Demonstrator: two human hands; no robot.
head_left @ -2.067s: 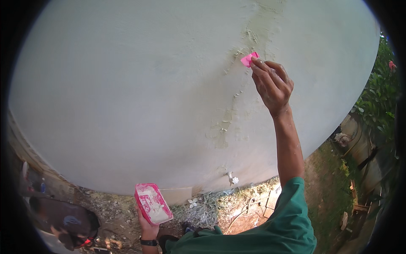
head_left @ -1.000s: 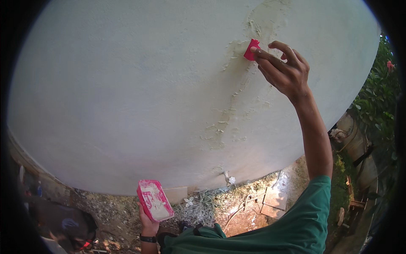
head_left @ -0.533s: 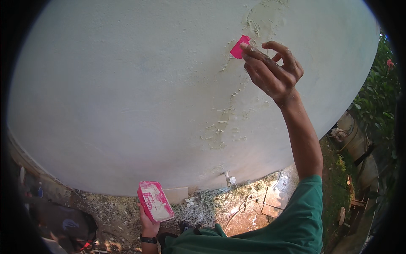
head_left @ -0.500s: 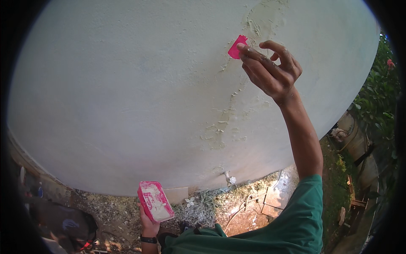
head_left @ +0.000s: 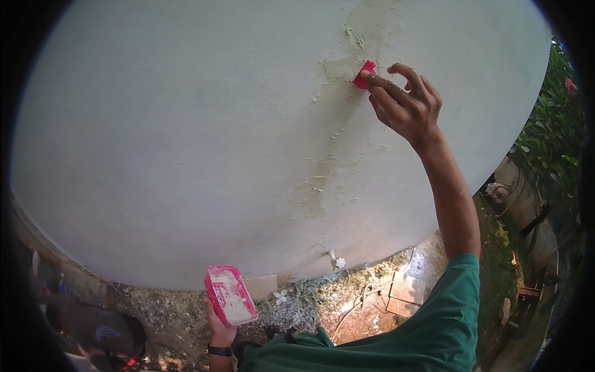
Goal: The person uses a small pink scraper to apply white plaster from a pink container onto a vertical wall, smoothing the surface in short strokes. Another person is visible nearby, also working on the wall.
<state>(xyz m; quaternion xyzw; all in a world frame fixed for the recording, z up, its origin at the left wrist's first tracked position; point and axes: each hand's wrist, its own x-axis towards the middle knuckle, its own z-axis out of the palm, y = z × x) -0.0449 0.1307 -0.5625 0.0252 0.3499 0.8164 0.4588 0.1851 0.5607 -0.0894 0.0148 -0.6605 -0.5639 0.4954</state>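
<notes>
My right hand [head_left: 406,102] pinches a small pink scraper [head_left: 364,75] between thumb and fingers, its edge against the white wall [head_left: 186,136]. Around the scraper, a damp greenish-grey streak of filler [head_left: 356,40] with raised ridges runs down the wall. A freshly smeared patch [head_left: 339,68] lies just left of the scraper. Low on the left, my left hand [head_left: 220,328] grips a pink rectangular tub [head_left: 230,295] from its lower side. Pale paste coats the inside of the tub, thickest toward its near end.
A tap [head_left: 336,260] sticks out of the wall's lower part. Below lie gravelly ground [head_left: 167,316], a small plant [head_left: 281,297] and a square slab [head_left: 406,288]. A dark bag-like object [head_left: 99,335] sits at lower left. Leafy bushes [head_left: 551,130] stand at the right.
My right hand has drawn the scraper slightly to the right across the wall, leaving a smeared patch on its left. The tub in my left hand has barely moved.
</notes>
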